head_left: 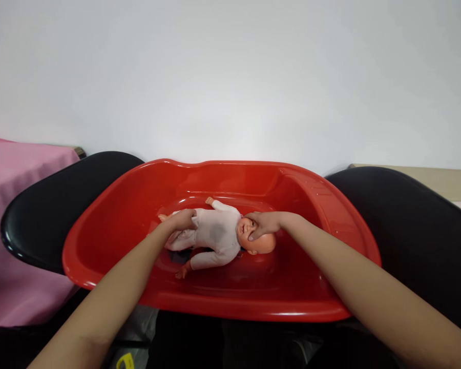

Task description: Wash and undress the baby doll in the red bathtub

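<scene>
A baby doll (215, 237) in a pale pink suit lies on its back in a red plastic tub (111, 215), head to the right. My left hand (181, 221) rests on the doll's legs at the left, fingers curled over them. My right hand (264, 224) lies across the doll's face and head, fingers pressed on it. A dark wet patch shows on the doll's belly.
The tub sits across two black chairs (57, 205) (418, 230). A pink cloth (19, 205) covers something at the left. A white wall stands right behind the tub. A beige surface (438, 179) shows at the far right.
</scene>
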The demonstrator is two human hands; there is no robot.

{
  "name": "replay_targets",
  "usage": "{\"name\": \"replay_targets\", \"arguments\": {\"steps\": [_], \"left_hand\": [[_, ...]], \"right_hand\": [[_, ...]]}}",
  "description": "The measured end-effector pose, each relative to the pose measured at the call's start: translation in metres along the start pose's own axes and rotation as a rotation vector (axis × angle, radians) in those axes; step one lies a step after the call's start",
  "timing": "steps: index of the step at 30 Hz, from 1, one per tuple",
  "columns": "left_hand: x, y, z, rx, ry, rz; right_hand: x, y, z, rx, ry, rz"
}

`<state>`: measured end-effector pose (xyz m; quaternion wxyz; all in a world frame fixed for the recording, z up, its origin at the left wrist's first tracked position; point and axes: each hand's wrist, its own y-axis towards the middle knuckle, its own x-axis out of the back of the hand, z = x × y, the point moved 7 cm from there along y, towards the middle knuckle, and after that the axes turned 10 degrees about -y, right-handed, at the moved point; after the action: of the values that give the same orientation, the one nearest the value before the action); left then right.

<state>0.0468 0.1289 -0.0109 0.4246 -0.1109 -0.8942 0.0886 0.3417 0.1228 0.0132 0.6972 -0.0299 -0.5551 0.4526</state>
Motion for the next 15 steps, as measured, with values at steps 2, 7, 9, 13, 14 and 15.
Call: {"name": "replay_targets", "arguments": {"steps": [2, 7, 9, 13, 14, 15], "left_hand": [[0.001, 0.002, -0.006, 0.02, 0.0, 0.081], [0.012, 0.004, -0.014, -0.022, 0.141, 0.053], [0.013, 0.004, -0.016, -0.052, 0.17, 0.059], [0.005, -0.003, -0.032, -0.108, 0.138, 0.12], [0.0, -0.006, -0.039, -0.125, 0.126, 0.145], [-0.006, -0.009, -0.047, -0.15, 0.112, 0.178]], "right_hand": [[0.0, 0.001, -0.001, 0.0, 0.001, -0.008], [-0.001, 0.0, 0.0, -0.008, 0.009, 0.016], [-0.001, 0.0, 0.001, -0.009, 0.016, 0.022], [-0.002, 0.002, -0.002, 0.001, 0.012, 0.007], [-0.002, 0.003, -0.002, 0.008, 0.008, 0.002], [-0.002, 0.004, -0.003, 0.015, 0.006, 0.001]]}}
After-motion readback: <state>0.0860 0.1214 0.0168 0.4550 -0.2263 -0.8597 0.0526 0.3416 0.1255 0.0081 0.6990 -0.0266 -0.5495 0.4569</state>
